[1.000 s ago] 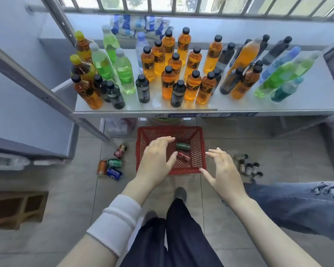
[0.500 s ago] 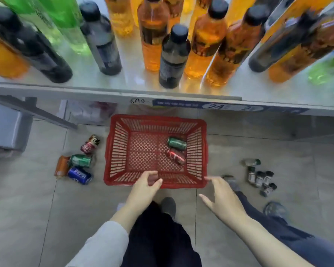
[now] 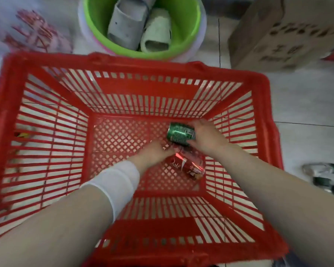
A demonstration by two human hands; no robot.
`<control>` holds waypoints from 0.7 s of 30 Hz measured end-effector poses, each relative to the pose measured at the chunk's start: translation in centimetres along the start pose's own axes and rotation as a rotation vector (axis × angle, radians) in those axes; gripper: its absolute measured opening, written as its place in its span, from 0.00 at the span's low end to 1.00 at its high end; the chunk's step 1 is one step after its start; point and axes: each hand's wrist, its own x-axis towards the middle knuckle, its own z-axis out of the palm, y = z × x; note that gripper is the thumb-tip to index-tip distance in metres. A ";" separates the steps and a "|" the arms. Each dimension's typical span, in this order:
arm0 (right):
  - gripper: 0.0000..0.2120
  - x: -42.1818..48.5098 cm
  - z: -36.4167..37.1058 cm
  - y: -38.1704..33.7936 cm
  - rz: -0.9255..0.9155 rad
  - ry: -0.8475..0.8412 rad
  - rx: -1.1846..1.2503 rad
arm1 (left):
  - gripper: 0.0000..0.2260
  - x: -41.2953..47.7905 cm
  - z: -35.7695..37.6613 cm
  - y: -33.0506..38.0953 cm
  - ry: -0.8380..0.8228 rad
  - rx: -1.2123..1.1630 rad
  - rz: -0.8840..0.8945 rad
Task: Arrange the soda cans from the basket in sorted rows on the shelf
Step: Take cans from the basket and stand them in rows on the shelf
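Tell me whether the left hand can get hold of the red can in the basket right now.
Probably yes: the left hand is already down inside the red basket, at the end of the red can, with nothing between them. The right hand is on the green can.

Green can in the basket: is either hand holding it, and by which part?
The right hand wraps the green can around its side. The left hand touches the red can's end; its grip cannot be told.

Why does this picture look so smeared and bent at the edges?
Head view: motion blur smears the basket rim, the box and the small bottles; the wide lens bows the basket walls outward. Sharpest at centre: the green can and red can. Lighting is soft, without hard shadows.
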 end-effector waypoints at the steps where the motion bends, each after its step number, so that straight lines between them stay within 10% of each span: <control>1: 0.26 0.7 0.8 0.3 -0.005 0.003 -0.015 | 0.23 1.0 0.5 -0.3 -0.014 0.003 -0.002; 11: 0.39 3.5 3.2 1.5 -0.032 -0.063 -0.018 | 0.23 4.1 2.5 -1.5 0.027 -0.106 -0.068; 21: 0.31 3.7 3.3 1.9 -0.021 0.013 0.059 | 0.30 2.7 1.6 -2.6 -0.079 -0.058 0.020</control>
